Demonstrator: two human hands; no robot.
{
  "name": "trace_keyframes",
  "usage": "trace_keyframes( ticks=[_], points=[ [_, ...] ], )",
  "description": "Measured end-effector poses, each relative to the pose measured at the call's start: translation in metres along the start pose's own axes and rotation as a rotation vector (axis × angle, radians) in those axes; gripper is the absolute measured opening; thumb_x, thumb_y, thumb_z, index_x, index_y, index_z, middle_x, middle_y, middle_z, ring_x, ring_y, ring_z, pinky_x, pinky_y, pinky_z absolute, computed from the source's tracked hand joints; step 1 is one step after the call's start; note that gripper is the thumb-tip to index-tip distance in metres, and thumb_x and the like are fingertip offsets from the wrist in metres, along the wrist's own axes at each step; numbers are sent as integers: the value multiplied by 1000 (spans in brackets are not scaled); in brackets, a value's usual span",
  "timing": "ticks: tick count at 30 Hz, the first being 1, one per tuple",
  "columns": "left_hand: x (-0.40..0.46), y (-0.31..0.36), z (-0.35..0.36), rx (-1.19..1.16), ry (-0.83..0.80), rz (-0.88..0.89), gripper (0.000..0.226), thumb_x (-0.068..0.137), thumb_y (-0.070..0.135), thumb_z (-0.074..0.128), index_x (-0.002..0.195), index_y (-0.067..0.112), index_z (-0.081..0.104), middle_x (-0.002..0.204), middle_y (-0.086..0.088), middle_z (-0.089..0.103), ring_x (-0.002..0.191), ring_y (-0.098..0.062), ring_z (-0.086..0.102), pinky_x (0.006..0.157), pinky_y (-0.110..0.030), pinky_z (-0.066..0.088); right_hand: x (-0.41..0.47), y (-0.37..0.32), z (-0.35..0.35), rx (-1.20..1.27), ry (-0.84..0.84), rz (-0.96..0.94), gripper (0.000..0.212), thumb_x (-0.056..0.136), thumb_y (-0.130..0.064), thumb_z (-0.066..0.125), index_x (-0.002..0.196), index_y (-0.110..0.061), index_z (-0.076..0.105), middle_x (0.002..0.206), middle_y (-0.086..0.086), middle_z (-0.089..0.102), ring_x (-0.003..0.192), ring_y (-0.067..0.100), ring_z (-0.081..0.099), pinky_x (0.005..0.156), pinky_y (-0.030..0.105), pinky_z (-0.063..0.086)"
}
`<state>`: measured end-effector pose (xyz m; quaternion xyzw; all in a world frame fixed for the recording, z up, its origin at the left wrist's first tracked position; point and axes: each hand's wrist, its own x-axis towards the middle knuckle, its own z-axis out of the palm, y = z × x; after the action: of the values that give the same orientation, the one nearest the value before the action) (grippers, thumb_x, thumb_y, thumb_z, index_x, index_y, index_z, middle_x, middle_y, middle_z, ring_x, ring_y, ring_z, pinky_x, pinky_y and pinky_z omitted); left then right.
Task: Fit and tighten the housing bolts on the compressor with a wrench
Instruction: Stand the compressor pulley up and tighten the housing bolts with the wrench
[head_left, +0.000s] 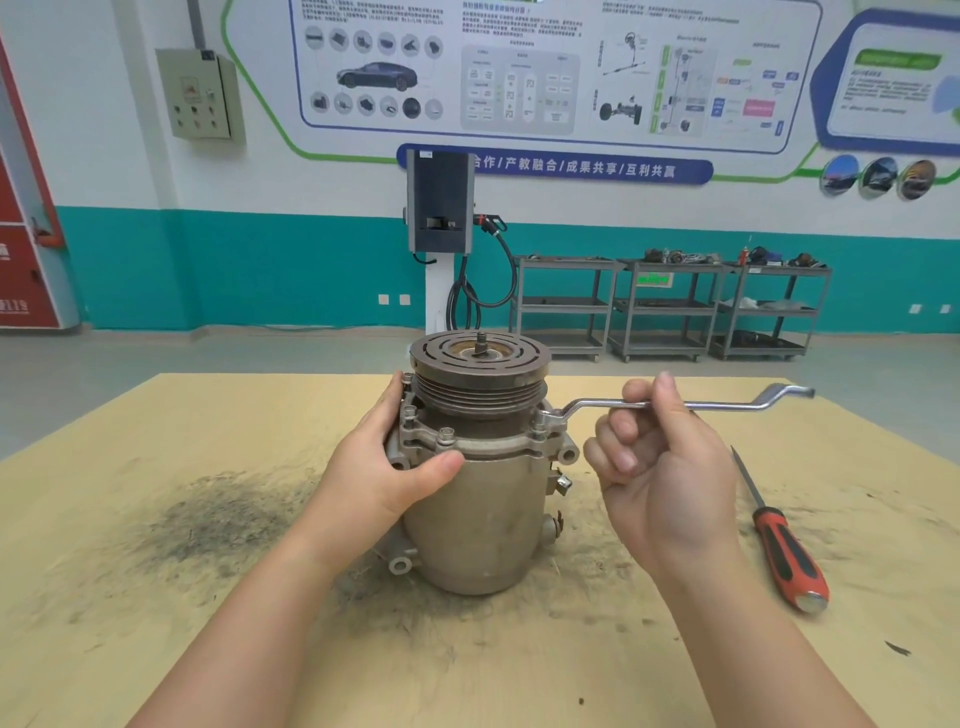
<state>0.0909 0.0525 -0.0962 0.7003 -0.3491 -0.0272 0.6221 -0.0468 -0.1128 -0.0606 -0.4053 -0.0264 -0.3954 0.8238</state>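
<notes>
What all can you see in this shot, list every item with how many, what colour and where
compressor: one, grey-beige metal, upright at table centre
pulley: one, dark brown, on top of the compressor
housing bolts: several, silver, round the upper flange
wrench: one, silver, ring end on a right-side bolt
screwdriver: one, red and black handle, lying on the table at right
table: one, tan, with a dark smudge at left
carts: three, grey, by the far wall
charging unit: one, dark grey, on a white post
electrical box: one, beige, on the wall
left hand: one, holds the compressor
right hand: one, grips the wrench shaft
</notes>
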Motion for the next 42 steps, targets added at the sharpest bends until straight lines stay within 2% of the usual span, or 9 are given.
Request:
trace_keyframes(
  ticks=[4,9,15,19,22,27,35,39,42],
  points=[
    [0,-2,0,27,13,3,117,52,64,70,156,40,23,146,20,51,128,3,52,95,-9,44,3,-5,-2,-59,-66,48,22,89,-28,49,77,-10,54,53,-1,44,41,10,34,41,19,32],
    [-5,-1,3,16,26,4,117,54,67,70,156,41,20,153,19,41,138,-2,42,118,-38,35,3,-8,-4,-102,-107,81,25,88,-33,49,77,-11,56,53,0,44,42,10,35,42,20,33],
    [-6,3,4,-12,17,-11,106,50,64,77,143,54,27,148,21,46,134,-1,47,114,-34,38,-15,13,-1,-641,-117,-544,29,98,-38,49,76,-29,66,60,-13,54,53,4,48,54,17,39],
    [-8,5,8,-23,42,-12,85,52,63,76,126,65,34,143,22,51,129,3,51,109,-27,41,-25,21,5,-940,-328,-870,38,98,-40,50,82,-11,68,74,-8,60,67,3,53,63,13,41],
    [-8,5,8,-15,53,-2,99,54,63,74,143,53,32,145,18,51,131,-3,50,113,-36,41,-27,23,7,-1013,-373,-949,41,97,-37,53,80,-3,68,69,1,58,63,11,49,58,19,42],
    [-8,6,7,12,51,-23,112,55,66,72,154,41,28,148,19,48,134,-2,47,115,-38,38,-22,9,6,-627,-137,-599,28,98,-37,44,79,-28,62,63,-14,54,55,5,49,54,19,40],
    [-10,10,9,31,52,-43,115,53,68,70,156,41,24,152,17,43,138,-6,43,117,-41,36,-2,-5,0,-107,-89,10,24,84,-31,53,70,-15,63,54,1,47,42,12,38,44,20,33],
    [-11,13,9,20,46,-44,117,52,68,70,156,41,23,152,15,43,138,-7,43,117,-42,36,3,-9,-5,-37,-89,132,20,83,-25,52,69,-12,60,52,1,44,40,11,34,41,20,32],
    [-12,14,10,14,38,-46,118,52,68,70,156,40,21,153,16,43,138,-6,44,117,-41,36,-4,1,-5,-222,-41,-63,37,96,-21,49,63,-22,65,52,0,46,42,13,37,44,22,33]
  ],
)
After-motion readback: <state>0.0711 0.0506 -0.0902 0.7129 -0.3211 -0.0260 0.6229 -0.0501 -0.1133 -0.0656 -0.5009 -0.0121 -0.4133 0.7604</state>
